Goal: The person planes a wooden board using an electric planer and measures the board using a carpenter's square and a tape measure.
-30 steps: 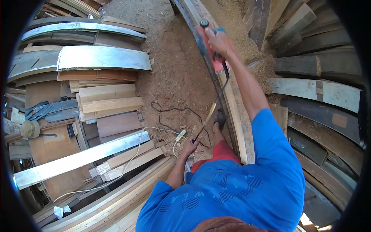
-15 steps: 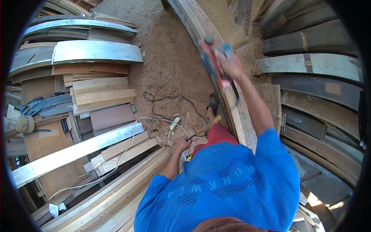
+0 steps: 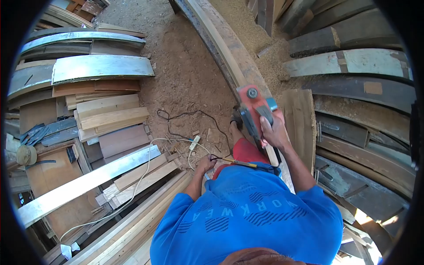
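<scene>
My right hand (image 3: 274,131) grips the handle of a red electric planer (image 3: 253,107) that rests on the long wooden plank (image 3: 219,39) running away from me. My left hand (image 3: 206,164) is down by my hip and holds the planer's power cord (image 3: 234,161), which stretches from the tool across my red shorts. My foot in a dark sandal (image 3: 236,118) stands on the dirt beside the plank.
Sawdust and dirt cover the ground (image 3: 190,75). Stacked boards and planks (image 3: 110,115) lie to the left, with a white extension cord and socket (image 3: 193,142) on the ground. Dark weathered planks (image 3: 353,66) lean on the right. A sawdust heap (image 3: 260,39) lies past the plank.
My right hand has pulled the planer back along the plank toward my body. My left hand has kept hold of the cord and gathered it closer.
</scene>
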The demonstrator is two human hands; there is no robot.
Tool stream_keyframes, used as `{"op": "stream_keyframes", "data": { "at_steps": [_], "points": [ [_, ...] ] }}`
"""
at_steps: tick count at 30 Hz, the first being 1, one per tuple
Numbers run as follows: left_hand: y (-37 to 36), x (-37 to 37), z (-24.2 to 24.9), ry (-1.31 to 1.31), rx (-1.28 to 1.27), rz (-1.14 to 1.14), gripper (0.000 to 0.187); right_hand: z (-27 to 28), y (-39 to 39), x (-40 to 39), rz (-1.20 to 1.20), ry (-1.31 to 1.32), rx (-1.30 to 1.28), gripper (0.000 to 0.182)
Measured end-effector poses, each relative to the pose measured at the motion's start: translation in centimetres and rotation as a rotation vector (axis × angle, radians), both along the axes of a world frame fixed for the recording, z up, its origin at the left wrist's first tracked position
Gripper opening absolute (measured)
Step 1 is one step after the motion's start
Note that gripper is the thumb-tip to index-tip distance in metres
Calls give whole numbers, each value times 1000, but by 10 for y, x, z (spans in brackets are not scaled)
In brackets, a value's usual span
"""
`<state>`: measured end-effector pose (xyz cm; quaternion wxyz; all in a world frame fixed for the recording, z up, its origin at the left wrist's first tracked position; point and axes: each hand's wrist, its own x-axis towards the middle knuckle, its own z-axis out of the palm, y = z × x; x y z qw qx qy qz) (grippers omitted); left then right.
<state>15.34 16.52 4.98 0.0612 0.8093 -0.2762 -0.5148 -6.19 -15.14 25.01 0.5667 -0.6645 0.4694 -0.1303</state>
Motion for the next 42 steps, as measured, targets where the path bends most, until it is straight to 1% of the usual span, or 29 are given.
{"op": "stream_keyframes", "data": {
  "at_steps": [2,3,4,5,6,8,10,12,13,14,15,16,18,19,22,23,24,26,27,29,30,31,32,33,35,37,38,40,42],
  "points": [
    [1,12,-17,-63,26,17,33,-6,-39,46,0,-15,-24,39],
    [2,18,-22,-67,46,42,33,-14,-60,72,-21,-63,-100,37],
    [3,25,-26,-72,66,67,33,-21,-82,99,-43,-112,-176,43],
    [3,29,-28,-63,35,73,35,-20,-107,125,-46,-67,-189,47],
    [1,33,-29,-44,41,91,36,-14,-131,153,-49,-22,-200,52],
    [-11,37,-29,-5,53,130,38,4,-176,207,-67,-86,-239,58],
    [-31,36,-15,-51,32,142,39,17,-223,258,-62,-56,-222,60],
    [-49,37,-8,-49,-47,190,38,16,-271,303,0,-140,-65,54],
    [-66,34,18,-36,-148,279,34,2,-296,326,11,-193,-27,50],
    [-73,33,26,-63,-202,300,34,-18,-318,348,23,-245,10,46],
    [-75,33,28,-89,-257,320,34,-19,-323,357,35,-295,45,42],
    [-74,32,32,-113,-308,338,34,-23,-324,357,38,-334,91,39],
    [-64,28,39,-61,-277,396,35,-24,-321,349,44,-406,176,34],
    [-61,29,39,-38,-271,423,36,-24,-314,341,49,-429,164,33],
    [-38,28,35,-105,-119,270,38,-31,-281,306,-5,-396,145,40],
    [-27,26,27,-102,-60,261,38,-35,-265,288,-17,-368,160,39],
    [-17,23,21,-110,-43,212,38,-35,-245,267,-31,-340,174,38],
    [4,16,6,-123,-8,109,38,-12,-189,210,-36,-252,181,36],
    [29,12,-29,-76,7,155,39,-9,-159,181,-28,-246,128,35],
    [45,8,-32,-63,-1,65,39,-24,-103,114,21,-206,33,35],
    [55,3,-33,-56,1,25,39,-16,-71,79,36,-206,99,35],
    [55,-1,-20,-47,39,17,38,-16,-47,41,127,-80,-8,29],
    [57,-4,-19,-26,57,9,37,-19,-15,11,67,-86,66,28],
    [57,-5,-20,-7,72,2,37,-3,7,-9,33,-64,124,28],
    [59,-7,-25,1,71,-13,36,-26,30,-42,33,-35,90,29],
    [56,-1,-34,13,60,45,35,-22,29,-35,41,9,7,32],
    [52,5,-39,16,53,70,35,-22,23,-25,27,12,17,33],
    [44,24,-50,-31,24,81,33,8,3,17,-5,25,38,35],
    [23,50,-47,-70,8,98,31,-10,-26,48,20,9,-47,37]
  ]
}}
